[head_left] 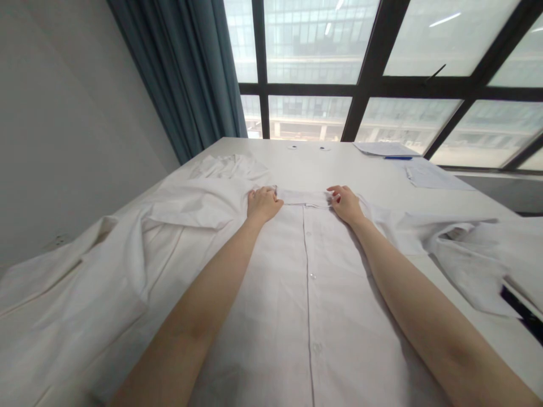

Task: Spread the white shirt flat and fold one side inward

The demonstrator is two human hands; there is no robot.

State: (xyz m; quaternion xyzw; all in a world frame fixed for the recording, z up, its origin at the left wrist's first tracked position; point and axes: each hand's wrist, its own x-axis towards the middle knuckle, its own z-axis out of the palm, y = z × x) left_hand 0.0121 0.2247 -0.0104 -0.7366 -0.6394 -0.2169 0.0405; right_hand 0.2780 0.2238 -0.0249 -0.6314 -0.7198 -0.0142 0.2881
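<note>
Shirt (305, 294) is lying buttoned and flat on the bench (373, 175). Left hand (263, 203) and right hand (347, 204) are each pinching its collar (303, 197).

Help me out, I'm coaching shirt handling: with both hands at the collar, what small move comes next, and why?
Probably draw the collar outward and flat. The left hand and right hand grip its two ends, the white shirt lies buttoned and face up, and its sleeves look rumpled.

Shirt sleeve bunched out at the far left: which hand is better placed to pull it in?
Left, probably. The left hand rests at the collar of the shirt, right beside the bunched sleeve. The right hand sits on the collar's other end and would have to cross over.
</note>
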